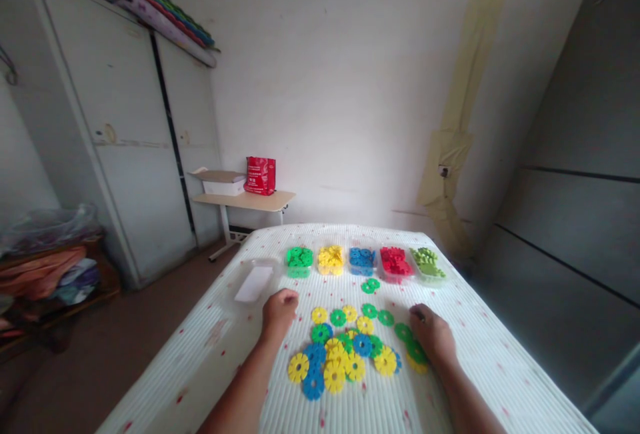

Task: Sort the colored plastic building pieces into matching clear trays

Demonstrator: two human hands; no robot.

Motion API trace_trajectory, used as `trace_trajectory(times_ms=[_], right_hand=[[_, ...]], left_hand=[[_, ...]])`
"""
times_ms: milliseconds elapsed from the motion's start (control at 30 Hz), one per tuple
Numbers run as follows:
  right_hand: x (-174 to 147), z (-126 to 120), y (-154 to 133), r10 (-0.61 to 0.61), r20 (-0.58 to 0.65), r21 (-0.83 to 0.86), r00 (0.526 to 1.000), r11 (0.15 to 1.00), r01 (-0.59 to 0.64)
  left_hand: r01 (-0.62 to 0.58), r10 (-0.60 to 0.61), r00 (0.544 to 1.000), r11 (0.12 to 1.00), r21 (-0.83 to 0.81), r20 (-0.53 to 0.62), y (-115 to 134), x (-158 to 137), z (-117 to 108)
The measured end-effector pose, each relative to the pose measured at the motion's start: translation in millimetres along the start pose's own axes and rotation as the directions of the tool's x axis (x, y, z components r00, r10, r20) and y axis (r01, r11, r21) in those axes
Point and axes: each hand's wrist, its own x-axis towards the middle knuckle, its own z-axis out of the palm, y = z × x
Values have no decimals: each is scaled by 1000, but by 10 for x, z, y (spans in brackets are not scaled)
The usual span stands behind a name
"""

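My left hand (280, 311) rests on the table left of the loose discs, its fingers curled closed; whatever it may hold is hidden. On the right, my right hand (434, 335) is also curled, beside several green notched discs (403, 332), and its fingertips are too small to make out. Between both hands lies a loose spread of flower-shaped plastic discs: yellow discs (334, 377), blue discs (313, 385) and more green discs (369, 311), some overlapping. A yellow disc (418, 365) is partly covered near my right wrist.
Clear tubs stand along the far side: green discs (299, 258), yellow discs (331, 258), blue discs (363, 259), red pieces (395, 262), light-green pieces (428, 263). A clear tray (253, 282) with a white sheet sits left. Behind, a small desk (245, 200) carries a red bag (261, 176).
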Motion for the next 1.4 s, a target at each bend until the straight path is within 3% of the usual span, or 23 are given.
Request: trace_trajectory(times_ms=[133,300,433,533,600,800,1200,1400], right_hand=[[-9,-3,-1,-15,-2,-16,1000,1000,15],[-57,-44,-52,-38,-18,-48,999,998,37],[-94,-23,-225,-230,-29,-37,973,973,229],[-108,46,-433,-377,49,46,925,926,375],[-115,91,-578,-416,125,77,901,909,409],[-123,153,-849,-352,339,-64,872,917,395],[102,215,-1153,-304,347,137,887,952,273],[133,368,-1226,-324,369,80,871,945,317]], left_hand=[[8,-7,1000,998,-55,15,-186,-137,-120],[-36,35,999,997,-75,-4,-218,-182,-183],[-84,82,996,995,-60,-37,-197,-206,-156],[-107,105,993,993,-46,-51,-173,-222,-150],[-115,113,992,993,-36,-57,-164,-229,-151],[-127,126,991,992,-19,-52,-201,-217,-139],[-158,158,986,987,8,-55,-220,-210,-133],[-173,175,983,985,24,-59,-234,-190,-128]])
